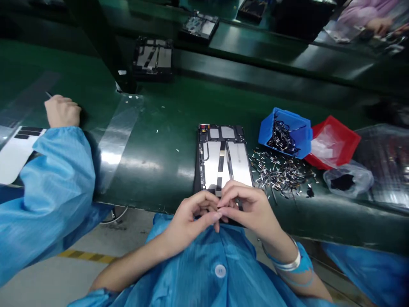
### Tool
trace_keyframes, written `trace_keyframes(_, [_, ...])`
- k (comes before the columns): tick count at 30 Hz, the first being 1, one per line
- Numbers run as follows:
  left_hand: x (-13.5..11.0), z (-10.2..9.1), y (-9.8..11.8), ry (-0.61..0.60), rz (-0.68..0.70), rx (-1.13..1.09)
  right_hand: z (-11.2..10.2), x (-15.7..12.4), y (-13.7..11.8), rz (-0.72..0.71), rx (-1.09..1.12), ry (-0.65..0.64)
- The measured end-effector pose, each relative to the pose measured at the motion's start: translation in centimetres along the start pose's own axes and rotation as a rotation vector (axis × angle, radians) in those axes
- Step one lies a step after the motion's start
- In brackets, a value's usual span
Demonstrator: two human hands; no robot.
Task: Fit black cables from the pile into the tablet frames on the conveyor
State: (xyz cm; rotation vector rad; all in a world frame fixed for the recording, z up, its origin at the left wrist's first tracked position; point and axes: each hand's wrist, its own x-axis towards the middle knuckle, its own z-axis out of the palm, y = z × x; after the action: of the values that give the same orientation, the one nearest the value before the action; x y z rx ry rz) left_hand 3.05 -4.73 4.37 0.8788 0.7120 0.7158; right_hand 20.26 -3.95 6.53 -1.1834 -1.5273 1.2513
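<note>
An opened tablet chassis (pixel 223 157) with silver battery cells and a black ribbon lies on the green conveyor belt (pixel 153 149) right in front of me. My left hand (pixel 191 217) and my right hand (pixel 249 204) meet at its near edge, fingertips pinched together over a small part that I cannot make out. Both hands are closed in a pinch. A silver bracelet sits on my right wrist.
A blue bin (pixel 286 132) of small dark parts and a red bin (pixel 334 143) stand right of the chassis, with several loose parts (pixel 277 172) spilled beside them and a plastic bag (pixel 347 181). A co-worker's sleeve (pixel 51 187) and fist (pixel 62 111) are at left. More chassis (pixel 153 57) lie farther along.
</note>
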Motion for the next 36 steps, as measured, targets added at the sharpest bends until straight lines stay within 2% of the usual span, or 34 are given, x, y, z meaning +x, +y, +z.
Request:
trace_keyframes(2, [1.1, 0.1, -0.4, -0.092, -0.043, -0.134, -0.1, -0.1, 0.3, 0.020, 0.048, 0.011])
trace_keyframes(6, [2.0, -0.4, -1.3, -0.187, -0.105, -0.253, -0.9, 0.2, 0.6, 0.020, 0.060, -0.033])
trace_keyframes(8, [2.1, -0.8, -1.2, -0.248, -0.128, -0.275, -1.2, 0.9, 0.5, 0.010, 0.041, -0.091])
trace_keyframes(10, [2.0, -1.4, -0.5, -0.268, -0.134, -0.181, -1.5, 2.1, 0.5, 0.019, -0.005, -0.122])
trace_keyframes(12, [2.0, -2.3, 0.5, -0.159, -0.070, 0.099, -1.6, 4.0, 0.8, 0.054, -0.121, -0.114])
trace_keyframes(16, [2.4, -4.4, 1.4, 0.318, 0.274, 0.796, -1.4, 8.4, 2.1, 0.105, -0.479, -0.141])
trace_keyframes(18, [2.9, -5.5, 1.0, 0.433, 0.405, 1.004, -1.0, 9.8, 2.6, 0.106, -0.613, -0.194])
trace_keyframes(21, [3.5, -6.5, 0.1, 0.454, 0.484, 1.150, -0.5, 10.2, 3.0, 0.101, -0.708, -0.237])
trace_keyframes(25, [3.8, -6.9, -0.3, 0.435, 0.520, 1.193, -0.1, 9.5, 3.0, 0.084, -0.708, -0.199])
trace_keyframes(36, [3.8, -7.0, -0.2, 0.398, 0.509, 1.226, 0.0, 9.2, 3.1, 0.051, -0.688, -0.139])
